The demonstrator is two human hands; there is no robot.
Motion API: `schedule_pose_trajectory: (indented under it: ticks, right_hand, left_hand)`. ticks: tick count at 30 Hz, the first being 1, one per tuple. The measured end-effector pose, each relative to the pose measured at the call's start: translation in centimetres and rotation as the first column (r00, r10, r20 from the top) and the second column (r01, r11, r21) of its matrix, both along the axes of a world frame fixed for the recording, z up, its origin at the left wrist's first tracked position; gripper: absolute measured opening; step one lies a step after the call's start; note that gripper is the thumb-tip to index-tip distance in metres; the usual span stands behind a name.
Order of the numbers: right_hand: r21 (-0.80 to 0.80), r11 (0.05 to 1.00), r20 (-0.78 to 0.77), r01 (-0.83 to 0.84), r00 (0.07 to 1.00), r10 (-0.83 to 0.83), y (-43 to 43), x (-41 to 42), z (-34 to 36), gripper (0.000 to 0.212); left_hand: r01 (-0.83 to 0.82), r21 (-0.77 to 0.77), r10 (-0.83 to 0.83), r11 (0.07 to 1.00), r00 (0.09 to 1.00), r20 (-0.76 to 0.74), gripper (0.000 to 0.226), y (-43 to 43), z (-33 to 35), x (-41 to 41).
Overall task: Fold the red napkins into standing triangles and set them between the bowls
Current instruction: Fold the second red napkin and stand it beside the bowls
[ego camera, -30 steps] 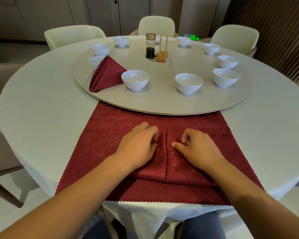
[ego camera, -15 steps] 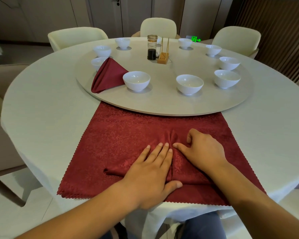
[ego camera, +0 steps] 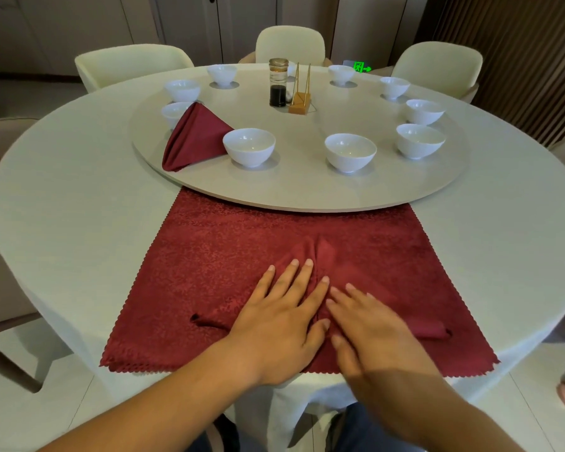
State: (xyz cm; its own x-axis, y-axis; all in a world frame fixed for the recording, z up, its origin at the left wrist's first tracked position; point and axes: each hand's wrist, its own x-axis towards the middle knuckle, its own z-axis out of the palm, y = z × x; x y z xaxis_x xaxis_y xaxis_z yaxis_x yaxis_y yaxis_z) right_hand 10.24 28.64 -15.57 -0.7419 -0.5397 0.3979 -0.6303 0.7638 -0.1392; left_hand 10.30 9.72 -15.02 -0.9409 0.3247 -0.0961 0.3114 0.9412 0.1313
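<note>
A red napkin (ego camera: 356,272) folded into a flat triangle lies on a larger red cloth (ego camera: 209,272) at the table's near edge, its tip pointing away from me. My left hand (ego camera: 284,318) presses flat on its left half with straight fingers. My right hand (ego camera: 369,324) presses flat on its right half. One finished red napkin (ego camera: 193,138) stands as a triangle on the round turntable (ego camera: 307,190), between two white bowls (ego camera: 249,146) (ego camera: 176,114) at the left. Another bowl (ego camera: 350,152) sits to the right.
Several more white bowls (ego camera: 419,140) ring the turntable. A dark sauce jar (ego camera: 278,83) and a wooden holder (ego camera: 300,101) stand at its centre. Cream chairs (ego camera: 128,65) surround the white-clothed round table (ego camera: 62,207).
Both hands have slid back toward me and flattened out. The napkin's two halves now lie folded into a pointed triangle under my palms.
</note>
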Motion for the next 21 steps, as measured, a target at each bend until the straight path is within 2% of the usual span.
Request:
schedule_pose_trajectory:
  ticks: [2, 4, 10, 16, 19, 21]
  right_hand:
    - [0.111, 0.993, 0.013, -0.03, 0.999, 0.029, 0.2, 1.2, -1.8, 0.06]
    - [0.147, 0.988, 0.034, -0.044, 0.999, 0.04, 0.8, 1.6, -2.4, 0.062]
    - [0.133, 0.99, 0.123, 0.048, 0.99, -0.064, 5.1, 2.2, -1.7, 0.065]
    - [0.164, 0.963, 0.198, 0.212, 0.95, -0.243, 10.1, 2.6, -1.4, 0.069]
    - [0.172, 0.957, 0.169, 0.233, 0.95, -0.262, 9.8, 2.4, -0.7, 0.071]
    - [0.111, 0.956, 0.158, 0.273, 0.945, -0.288, 8.4, 2.2, 0.4, 0.071]
  left_hand:
    - [-0.004, -0.025, 0.004, 1.0, 1.0, 0.0, 0.064, 0.1, 0.0, 0.0]
    - [-0.008, -0.038, 0.008, 0.999, 1.0, -0.006, 0.065, 0.1, -0.1, 0.0]
    - [-0.012, -0.057, 0.012, 0.998, 1.0, -0.01, 0.066, 0.1, 0.0, 0.1]
    - [-0.008, -0.053, 0.007, 0.999, 1.0, -0.024, 0.067, 0.0, -0.3, 0.1]
    - [-0.002, -0.044, 0.0, 0.999, 0.999, -0.034, 0.07, 0.0, -0.3, 0.0]
    - [-0.005, -0.034, 0.003, 0.999, 0.999, -0.054, 0.072, -0.1, -0.2, 0.0]
